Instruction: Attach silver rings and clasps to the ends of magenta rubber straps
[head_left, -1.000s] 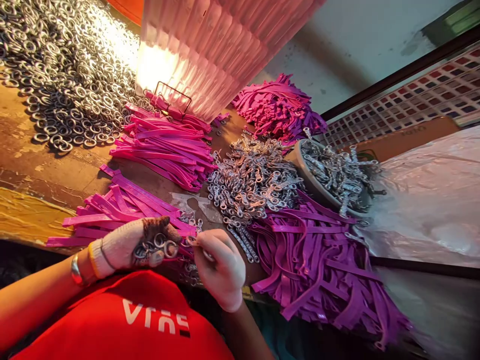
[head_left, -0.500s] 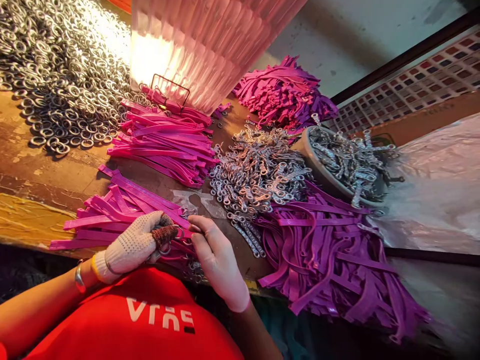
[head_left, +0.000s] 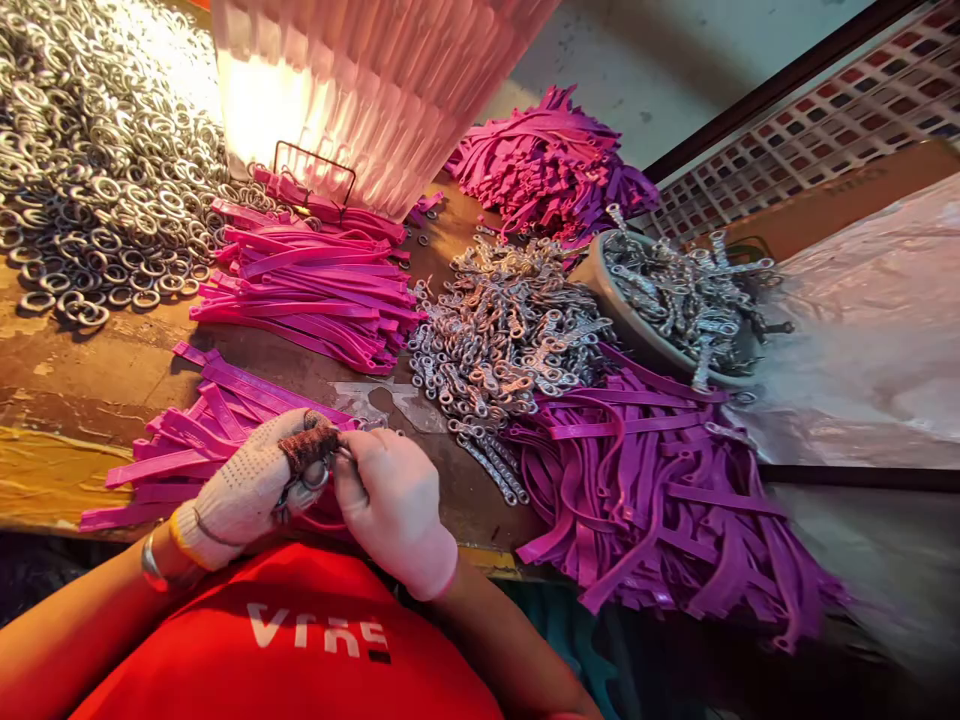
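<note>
Metal rings (head_left: 282, 508) are in the curled left hand (head_left: 251, 480), mostly hidden by its fingers — only some edges can be seen below the dark wrapped finger (head_left: 306, 450). With its back turned upward, the right hand (head_left: 396, 500) bends inward, so that its fingertips meet the left ones; whether they pinch something there, I cannot tell. Pink straps (head_left: 196, 437) are partly covered by the left hand — and the ring pile (head_left: 105, 165) is cut off at the left edge.
</note>
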